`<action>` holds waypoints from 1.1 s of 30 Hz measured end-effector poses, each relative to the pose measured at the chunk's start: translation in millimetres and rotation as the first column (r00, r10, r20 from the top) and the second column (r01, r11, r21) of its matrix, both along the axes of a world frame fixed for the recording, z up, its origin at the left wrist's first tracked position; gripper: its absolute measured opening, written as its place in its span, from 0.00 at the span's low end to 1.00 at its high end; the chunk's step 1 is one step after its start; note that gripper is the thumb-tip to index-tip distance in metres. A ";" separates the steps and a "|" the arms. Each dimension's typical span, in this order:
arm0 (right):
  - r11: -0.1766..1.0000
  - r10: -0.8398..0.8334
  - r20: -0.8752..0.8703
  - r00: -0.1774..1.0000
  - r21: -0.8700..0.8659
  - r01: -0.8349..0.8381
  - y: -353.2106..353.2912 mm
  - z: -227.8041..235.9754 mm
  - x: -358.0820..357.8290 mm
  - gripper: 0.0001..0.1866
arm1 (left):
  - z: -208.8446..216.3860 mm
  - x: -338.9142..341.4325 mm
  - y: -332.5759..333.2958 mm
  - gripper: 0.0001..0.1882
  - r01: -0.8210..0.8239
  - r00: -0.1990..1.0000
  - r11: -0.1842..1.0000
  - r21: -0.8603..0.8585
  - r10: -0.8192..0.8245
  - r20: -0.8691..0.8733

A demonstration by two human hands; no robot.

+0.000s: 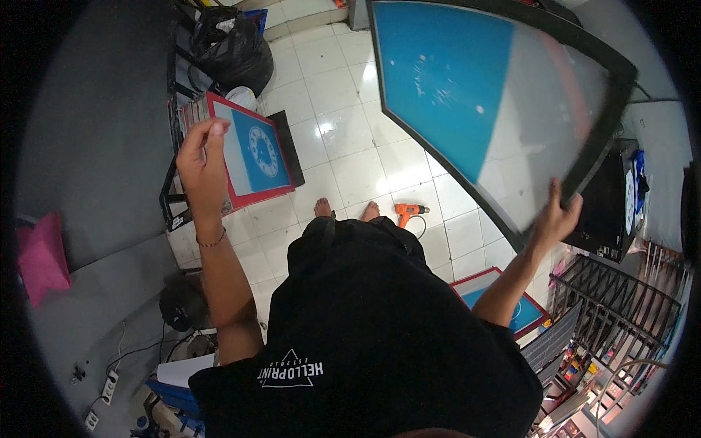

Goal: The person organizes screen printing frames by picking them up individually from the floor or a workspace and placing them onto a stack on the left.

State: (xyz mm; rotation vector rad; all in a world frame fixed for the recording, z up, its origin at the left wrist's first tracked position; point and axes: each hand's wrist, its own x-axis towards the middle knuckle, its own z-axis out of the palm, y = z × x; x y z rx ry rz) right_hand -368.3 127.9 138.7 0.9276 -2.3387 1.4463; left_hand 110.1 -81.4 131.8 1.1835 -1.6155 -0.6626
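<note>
My right hand [556, 219] grips the dark border of a large screen-printing frame [445, 80] at its near corner. The frame is tilted up at the right; its mesh is blue on the left part and pale, see-through on the rest. Raised at the left, my left hand [203, 164] has its fingers curled in and the thumb on top; whether anything is in them is hidden. Below and beyond that hand leans a smaller red-edged screen frame [252, 197] with blue mesh and a round pale design.
An orange heat gun [409, 212] lies on the white tiled floor [350, 157] by my feet. Another red-edged screen [531, 330] is at the lower right, near a black metal rack [621, 292]. A black plastic bag [232, 55] stands far left.
</note>
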 end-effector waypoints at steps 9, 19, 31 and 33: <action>0.970 0.118 -0.169 0.979 0.232 -0.076 -35.8 13.1 39.7 0.18 | 27.2 -34.6 -10.1 0.08 0.203 0.971 0.979 -0.025 -0.198 0.133; 0.971 0.071 -0.296 0.953 0.240 0.003 -48.0 47.2 64.0 0.22 | 68.4 -73.2 -9.4 0.08 0.332 0.936 0.934 -0.133 -0.309 0.169; 0.686 0.721 -0.491 0.489 0.604 -0.406 -124.0 90.1 101.8 0.20 | 146.9 -147.9 -4.8 0.19 0.589 0.729 0.527 -0.613 -0.020 0.684; 0.593 0.805 -0.498 0.323 0.654 -0.469 -144.6 84.5 123.1 0.20 | 110.5 -133.2 -26.6 0.22 0.607 0.627 0.637 -0.476 -0.016 0.779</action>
